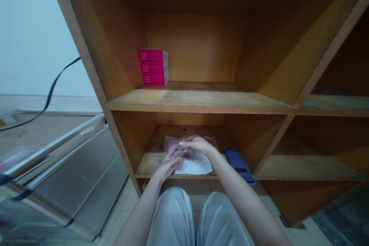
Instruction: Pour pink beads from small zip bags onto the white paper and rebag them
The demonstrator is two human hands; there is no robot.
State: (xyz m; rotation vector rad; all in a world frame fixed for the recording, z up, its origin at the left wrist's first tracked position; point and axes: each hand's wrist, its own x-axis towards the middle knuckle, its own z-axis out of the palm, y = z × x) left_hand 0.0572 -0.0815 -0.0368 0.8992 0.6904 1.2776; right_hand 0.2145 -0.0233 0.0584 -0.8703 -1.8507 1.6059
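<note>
Both hands work low in the lower shelf compartment, over a white sheet (197,164) that looks like paper. Small dark pink pieces, like beads, (188,156) lie on the sheet between the hands. My left hand (169,165) is at the sheet's left edge, its fingers stretched out and a little apart. My right hand (198,144) reaches over from the right, thumb and fingers pinched together; what is between them is too small to make out. Clear plastic bags (172,143) with pinkish edges lie behind and beside the hands, partly covered by them.
A phone (239,166) lies at the right, jutting over the shelf's front edge. Three stacked pink boxes (154,67) stand on the upper shelf (201,98). At the left is a metal-framed glass case (83,184), with a dark cord (52,90) above it.
</note>
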